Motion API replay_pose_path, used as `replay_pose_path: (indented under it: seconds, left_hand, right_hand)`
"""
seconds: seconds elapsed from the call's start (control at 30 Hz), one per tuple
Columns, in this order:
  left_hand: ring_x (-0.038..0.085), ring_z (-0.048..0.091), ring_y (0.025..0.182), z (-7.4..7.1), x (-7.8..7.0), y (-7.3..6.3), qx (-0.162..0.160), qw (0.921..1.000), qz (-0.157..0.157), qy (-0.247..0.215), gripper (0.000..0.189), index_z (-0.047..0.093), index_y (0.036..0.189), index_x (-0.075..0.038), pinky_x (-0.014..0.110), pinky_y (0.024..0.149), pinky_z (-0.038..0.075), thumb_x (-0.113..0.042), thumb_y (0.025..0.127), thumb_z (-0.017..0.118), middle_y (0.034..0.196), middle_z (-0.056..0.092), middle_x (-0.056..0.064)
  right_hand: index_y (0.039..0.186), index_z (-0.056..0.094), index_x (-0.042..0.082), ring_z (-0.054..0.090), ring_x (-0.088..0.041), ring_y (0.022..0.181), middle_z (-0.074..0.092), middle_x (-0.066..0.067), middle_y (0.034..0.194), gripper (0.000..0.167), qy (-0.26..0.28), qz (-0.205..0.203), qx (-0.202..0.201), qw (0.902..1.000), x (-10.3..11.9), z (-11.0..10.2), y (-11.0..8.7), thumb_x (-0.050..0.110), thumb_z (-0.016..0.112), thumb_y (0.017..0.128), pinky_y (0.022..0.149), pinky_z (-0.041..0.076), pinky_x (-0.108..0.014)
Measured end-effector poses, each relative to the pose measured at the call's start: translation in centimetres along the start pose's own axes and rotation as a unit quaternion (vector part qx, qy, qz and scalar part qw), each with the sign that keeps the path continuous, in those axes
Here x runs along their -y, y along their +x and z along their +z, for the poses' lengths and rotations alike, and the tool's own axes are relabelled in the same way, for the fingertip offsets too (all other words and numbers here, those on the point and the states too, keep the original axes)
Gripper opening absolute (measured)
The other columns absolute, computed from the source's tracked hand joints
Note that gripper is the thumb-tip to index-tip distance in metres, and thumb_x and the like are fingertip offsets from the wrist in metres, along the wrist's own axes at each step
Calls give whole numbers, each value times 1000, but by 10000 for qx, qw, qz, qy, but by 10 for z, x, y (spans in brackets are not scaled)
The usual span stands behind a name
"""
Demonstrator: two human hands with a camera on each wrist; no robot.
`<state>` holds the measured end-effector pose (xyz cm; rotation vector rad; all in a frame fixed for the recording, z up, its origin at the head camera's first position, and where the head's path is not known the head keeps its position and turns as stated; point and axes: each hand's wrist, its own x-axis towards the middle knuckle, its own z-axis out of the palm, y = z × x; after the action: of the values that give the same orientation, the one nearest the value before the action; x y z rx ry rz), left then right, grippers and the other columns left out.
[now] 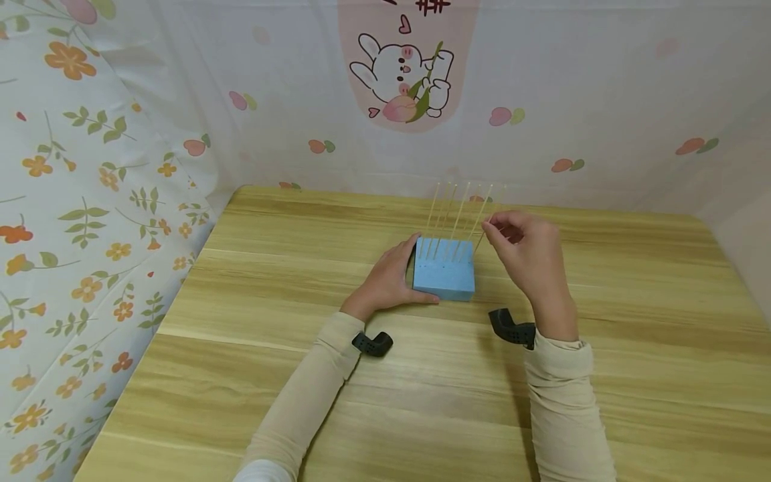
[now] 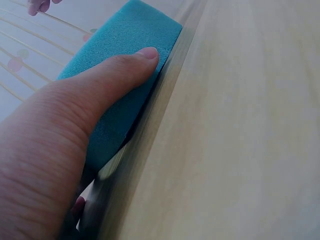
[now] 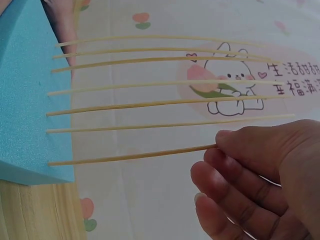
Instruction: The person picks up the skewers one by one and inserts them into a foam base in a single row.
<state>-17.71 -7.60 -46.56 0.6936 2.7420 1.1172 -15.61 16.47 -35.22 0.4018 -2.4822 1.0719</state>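
Note:
A blue foam block [image 1: 444, 278] lies on the table with several thin wooden skewers [image 3: 170, 103] standing in a row in its top. My left hand [image 1: 388, 278] grips the block from its left side, the thumb [image 2: 125, 75] lying along the near face and the other fingers round the back. My right hand [image 1: 530, 251] pinches the rightmost skewer [image 3: 135, 156] between thumb and forefinger, well above the foam. That skewer's lower end meets the block near its right edge. In the right wrist view the other fingers of this hand are loosely bent.
The wooden table [image 1: 434, 415] runs back to a white printed cloth [image 1: 271, 60] hanging behind it. A flowered cloth [image 1: 84, 268] hangs along the left side. Small black wrist mounts [image 1: 512, 328] sit on both sleeves.

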Motion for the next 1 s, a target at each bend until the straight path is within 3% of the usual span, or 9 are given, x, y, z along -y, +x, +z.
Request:
replay_pose_path:
  seconds: [0.57,1.0]
  left_hand:
    - [29,33,152,-2,-2,0,-24,10000,-42,-8,132,12,167,-8,45,126,21,-54,72,92,166,32,10]
    - [30,37,148,2,0,-1,-61,10000,-25,-29,131,14,166,-7,47,125,25,-52,71,93,162,39,10]
  right_hand:
    - [101,79,-5,71,-28,72,76,-17,84,16,-182,-152,205,9995,-1,-1,1,10,74,97,65,41,-10]
    - [103,78,-4,70,-28,74,76,-17,91,18,-262,-88,375,9989,-2,-1,-1,13,74,98,69,52,-33]
